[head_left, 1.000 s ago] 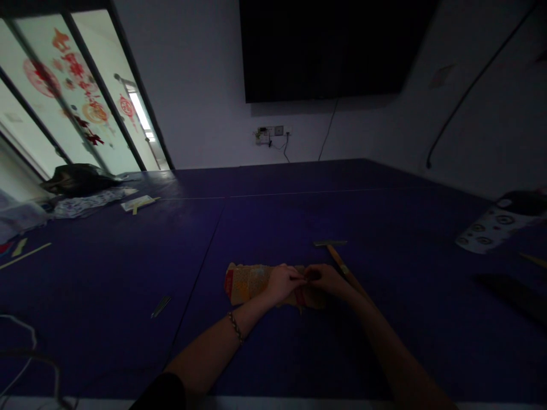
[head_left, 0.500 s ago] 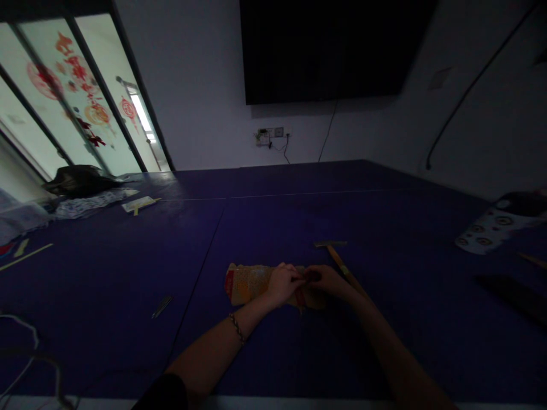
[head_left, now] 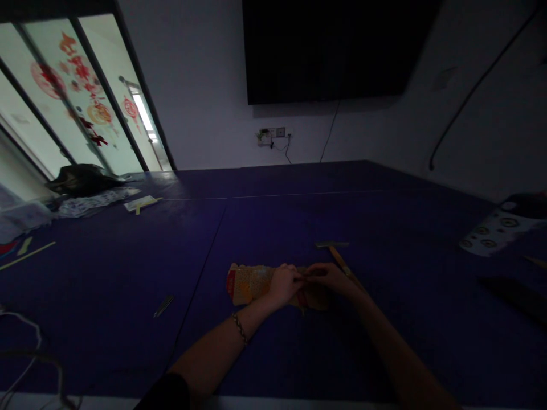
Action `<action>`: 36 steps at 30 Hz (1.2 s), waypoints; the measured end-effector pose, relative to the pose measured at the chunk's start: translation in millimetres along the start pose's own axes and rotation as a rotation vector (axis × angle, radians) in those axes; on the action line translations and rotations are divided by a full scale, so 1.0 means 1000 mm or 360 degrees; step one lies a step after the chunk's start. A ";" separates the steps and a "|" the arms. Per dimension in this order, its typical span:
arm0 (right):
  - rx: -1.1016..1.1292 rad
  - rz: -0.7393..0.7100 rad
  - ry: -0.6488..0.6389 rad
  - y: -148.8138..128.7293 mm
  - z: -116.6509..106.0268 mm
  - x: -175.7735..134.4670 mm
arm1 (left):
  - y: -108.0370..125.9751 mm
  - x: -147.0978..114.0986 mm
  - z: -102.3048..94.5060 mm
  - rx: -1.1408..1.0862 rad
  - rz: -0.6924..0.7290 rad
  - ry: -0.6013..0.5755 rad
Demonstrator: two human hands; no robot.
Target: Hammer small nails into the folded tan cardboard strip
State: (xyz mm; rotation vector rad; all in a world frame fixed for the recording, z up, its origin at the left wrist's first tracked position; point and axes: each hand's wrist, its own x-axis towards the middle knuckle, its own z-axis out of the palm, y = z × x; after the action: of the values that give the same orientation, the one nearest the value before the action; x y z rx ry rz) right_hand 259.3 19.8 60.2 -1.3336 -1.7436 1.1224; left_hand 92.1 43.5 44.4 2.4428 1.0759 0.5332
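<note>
A flat piece of printed cardboard [head_left: 252, 283], tan and yellow with a red end, lies on the dark blue table. My left hand [head_left: 284, 283] rests over its middle, the fingers pressed together at the tips. From the right, my right hand [head_left: 328, 277] meets those fingertips in a pinch just above the cardboard. Whatever sits between the fingers is too small and dark to make out. Right behind my right hand lies a hammer [head_left: 337, 256] with a wooden handle, its lower end partly hidden by my wrist.
Thin metal pieces [head_left: 164, 306] lie left of the cardboard. A white cable [head_left: 32, 324] curls at the lower left. Farther off are plastic bags [head_left: 96, 202] and a black bag [head_left: 83, 179]. On the right are a patterned bag [head_left: 496, 230] and a dark flat object [head_left: 515, 296].
My right fingers have closed in a little against my left fingertips. The view has shifted slightly; the cardboard and hammer stay in place.
</note>
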 end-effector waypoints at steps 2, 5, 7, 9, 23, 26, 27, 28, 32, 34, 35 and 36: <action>0.0000 -0.0006 0.0034 0.001 0.000 0.001 | 0.000 0.001 0.000 -0.0010 0.0006 -0.0001; -0.0018 -0.0021 0.0073 0.001 0.000 0.001 | 0.000 0.001 0.001 -0.0030 0.0002 0.0004; -0.0029 -0.0037 0.0089 0.002 0.001 0.001 | 0.000 0.001 0.001 -0.0044 -0.0014 0.0016; -0.0044 -0.0050 0.0102 0.002 0.002 0.001 | 0.000 0.001 0.001 -0.0063 -0.0030 0.0031; -0.0641 0.0398 0.0643 0.014 -0.031 -0.005 | 0.000 0.001 0.002 -0.0092 -0.0052 0.0058; -0.0920 0.0725 0.0788 0.022 -0.046 -0.018 | 0.000 0.002 0.001 -0.0091 -0.0057 0.0073; -0.0974 0.0800 0.0796 0.025 -0.048 -0.021 | 0.000 0.003 0.001 -0.0092 -0.0055 0.0077; -0.1010 0.0854 0.0793 0.027 -0.050 -0.023 | 0.000 0.003 0.002 -0.0094 -0.0052 0.0079; -0.1026 0.0872 0.0728 0.030 -0.056 -0.022 | 0.000 0.002 0.002 -0.0097 -0.0048 0.0082; -0.0975 0.0828 0.0705 0.029 -0.060 -0.020 | 0.000 0.002 0.002 -0.0091 -0.0046 0.0080; -0.0937 0.0804 0.0700 0.027 -0.062 -0.020 | 0.000 0.002 0.002 -0.0087 -0.0042 0.0079; -0.0889 0.0779 0.0698 0.025 -0.064 -0.020 | 0.000 0.002 0.001 -0.0082 -0.0037 0.0079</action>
State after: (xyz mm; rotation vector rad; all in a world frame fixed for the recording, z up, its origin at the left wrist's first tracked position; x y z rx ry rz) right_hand 331.3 18.2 63.7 -2.2410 -1.4808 0.5016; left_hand 94.0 45.1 43.4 2.3810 1.0952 0.6092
